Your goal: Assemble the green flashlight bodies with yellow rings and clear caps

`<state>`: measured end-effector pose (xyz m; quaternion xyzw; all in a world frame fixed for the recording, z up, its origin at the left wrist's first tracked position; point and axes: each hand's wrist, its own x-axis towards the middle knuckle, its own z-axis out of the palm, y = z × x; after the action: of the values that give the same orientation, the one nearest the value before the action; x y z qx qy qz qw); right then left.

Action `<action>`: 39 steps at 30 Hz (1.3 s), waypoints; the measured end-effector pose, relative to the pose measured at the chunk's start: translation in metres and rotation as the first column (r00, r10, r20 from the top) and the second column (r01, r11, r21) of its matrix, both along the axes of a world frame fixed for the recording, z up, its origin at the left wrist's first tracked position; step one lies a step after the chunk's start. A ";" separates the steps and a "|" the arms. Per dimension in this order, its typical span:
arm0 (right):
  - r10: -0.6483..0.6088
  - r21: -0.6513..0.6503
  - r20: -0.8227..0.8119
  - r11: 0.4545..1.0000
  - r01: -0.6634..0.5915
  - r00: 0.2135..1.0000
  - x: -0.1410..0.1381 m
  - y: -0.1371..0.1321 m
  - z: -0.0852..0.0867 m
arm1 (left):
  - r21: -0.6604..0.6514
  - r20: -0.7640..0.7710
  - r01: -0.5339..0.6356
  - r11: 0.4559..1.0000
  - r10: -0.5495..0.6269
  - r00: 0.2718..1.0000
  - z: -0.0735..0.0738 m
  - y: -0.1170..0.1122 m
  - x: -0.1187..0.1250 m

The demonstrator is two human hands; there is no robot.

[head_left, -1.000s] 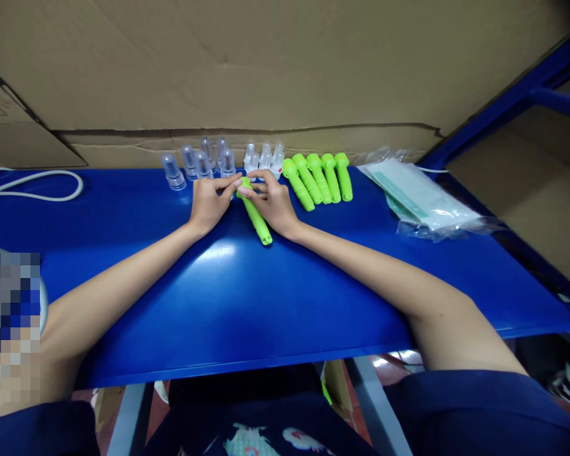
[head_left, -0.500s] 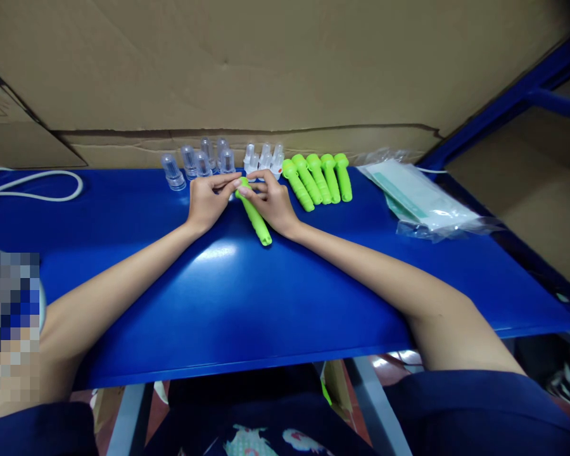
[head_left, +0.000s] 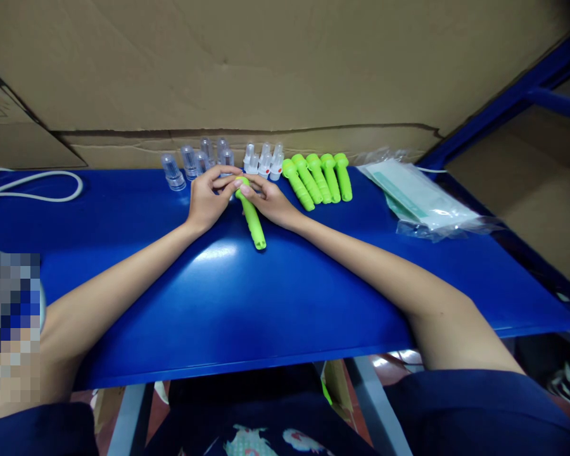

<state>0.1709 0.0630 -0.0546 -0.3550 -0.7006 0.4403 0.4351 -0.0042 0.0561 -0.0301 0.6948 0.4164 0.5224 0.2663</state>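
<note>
A green tube [head_left: 253, 220] is pinched at its far end by the left hand [head_left: 207, 197] and right hand [head_left: 272, 204], seemingly for steadiness. Clear caps [head_left: 173, 172] are stood upright behind, presumably for reach.

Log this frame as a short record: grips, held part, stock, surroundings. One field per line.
left grip: thumb and fingers at head end of held green handle
right grip: thumb and fingers at same end
held part pose: slanted, narrow end toward wearer
clear caps: six visible, upright, behind left grip
white-based pieces: clear-topped, two red dots visible
green handle row: five, side by side
far right: bagged packet
far left: white cable
surface: blue table
</note>
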 end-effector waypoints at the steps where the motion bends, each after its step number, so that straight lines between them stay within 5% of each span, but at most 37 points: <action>1: -0.008 -0.004 -0.003 1.000 0.008 1.000 0.000 0.000 0.000 | -0.004 -0.001 0.000 1.000 0.000 1.000 0.000 0.000 0.000; 39: -0.173 0.088 -0.032 0.981 0.176 0.984 -0.005 -0.011 0.001 | 0.027 0.053 -0.019 0.999 0.018 0.998 -0.007 0.006 0.001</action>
<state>0.1660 0.0518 -0.0532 -0.3898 -0.6806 0.3727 0.4960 -0.0033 0.0620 -0.0370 0.6805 0.4082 0.5488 0.2628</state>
